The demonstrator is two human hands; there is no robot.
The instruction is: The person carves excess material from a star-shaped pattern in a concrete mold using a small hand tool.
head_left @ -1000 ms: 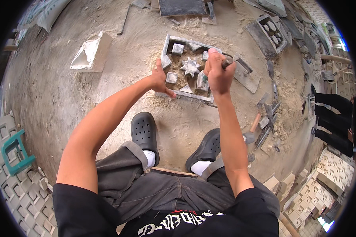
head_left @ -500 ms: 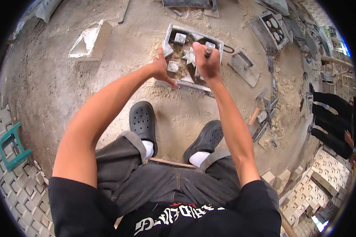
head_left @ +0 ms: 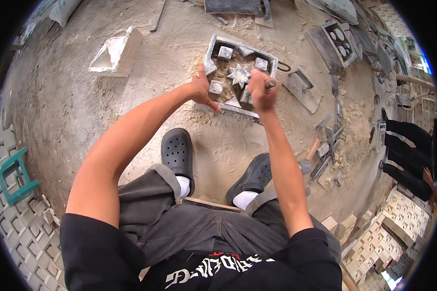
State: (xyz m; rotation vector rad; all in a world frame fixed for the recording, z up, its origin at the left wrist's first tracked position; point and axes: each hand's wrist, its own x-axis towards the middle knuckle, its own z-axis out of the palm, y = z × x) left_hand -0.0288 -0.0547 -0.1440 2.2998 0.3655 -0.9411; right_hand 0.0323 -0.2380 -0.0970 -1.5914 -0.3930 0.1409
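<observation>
A grey rectangular mould lies on the sandy floor ahead of my feet. Inside it are square blocks, a star-shaped piece and loose sandy material. My left hand grips the mould's near left corner, fingers along the left wall and thumb on the near wall. Over the mould's right half, my right hand is closed around a tool's round handle. A dark grey metal part shows just below that fist; whether it belongs to the tool I cannot tell.
Right of the mould lies a flat float trowel, with several hand tools nearer me. A white hollow block stands to the left. Another mould sits far right. People in dark trousers are at the right edge.
My right hand has come slightly nearer and to the right over the mould, uncovering more of the star-shaped piece and the far right block. My left hand keeps its hold on the corner.
</observation>
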